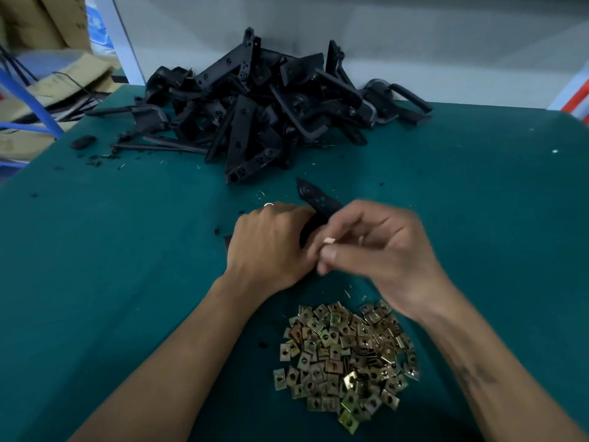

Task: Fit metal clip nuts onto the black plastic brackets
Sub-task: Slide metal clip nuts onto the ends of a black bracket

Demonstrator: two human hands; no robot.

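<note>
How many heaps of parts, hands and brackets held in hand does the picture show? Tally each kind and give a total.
Heaps of parts: 2, the black brackets and the clip nuts
Hands: 2, left hand and right hand
Held bracket: 1
Total: 5

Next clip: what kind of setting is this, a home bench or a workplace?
Most likely a small factory or workshop assembly station. A green work mat carries a big heap of identical black plastic brackets and a pile of metal clip nuts in bulk, with cardboard cartons stacked at the back left.
</note>
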